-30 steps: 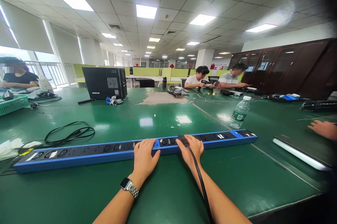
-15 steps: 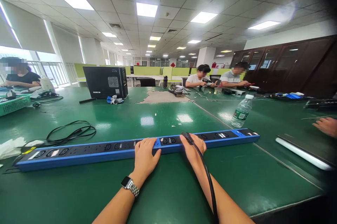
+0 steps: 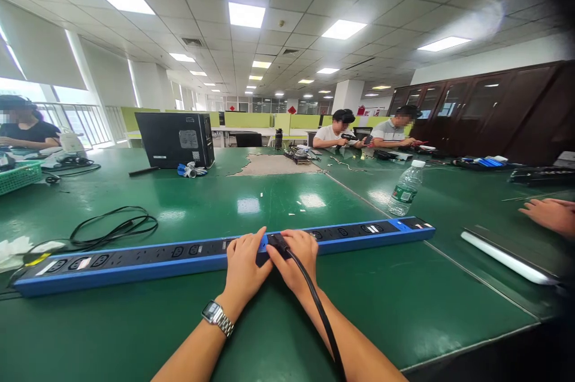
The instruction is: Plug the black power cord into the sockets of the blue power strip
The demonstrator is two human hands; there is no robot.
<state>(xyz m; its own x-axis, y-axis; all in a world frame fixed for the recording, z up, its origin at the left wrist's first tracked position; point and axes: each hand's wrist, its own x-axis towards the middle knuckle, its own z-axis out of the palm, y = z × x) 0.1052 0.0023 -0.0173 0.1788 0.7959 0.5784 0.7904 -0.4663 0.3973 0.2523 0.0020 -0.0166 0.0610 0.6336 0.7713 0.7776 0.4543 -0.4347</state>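
A long blue-edged power strip (image 3: 148, 271) with black sockets lies across the green table. My left hand (image 3: 245, 262) grips it near the middle, fingers over the top and thumb toward the front edge; a metal-band watch (image 3: 218, 317) is on that wrist. Close beside it, my right hand (image 3: 296, 259) is closed around a black power plug (image 3: 279, 243) over the strip's sockets. The plug's cord (image 3: 321, 310) runs down along my right forearm. Whether the plug's front end is in a socket is hidden by my fingers.
A water bottle (image 3: 406, 189) stands behind the strip's right end. Coiled black cable (image 3: 117, 229) lies behind its left part, and a computer tower (image 3: 175, 139) stands farther back. Another person's hand (image 3: 550, 214) is at the far right, near a flat dark device (image 3: 507, 253).
My right hand has moved left along the strip with the plug, coming up against my left hand. The view has shifted slightly; my left hand stays on the strip.
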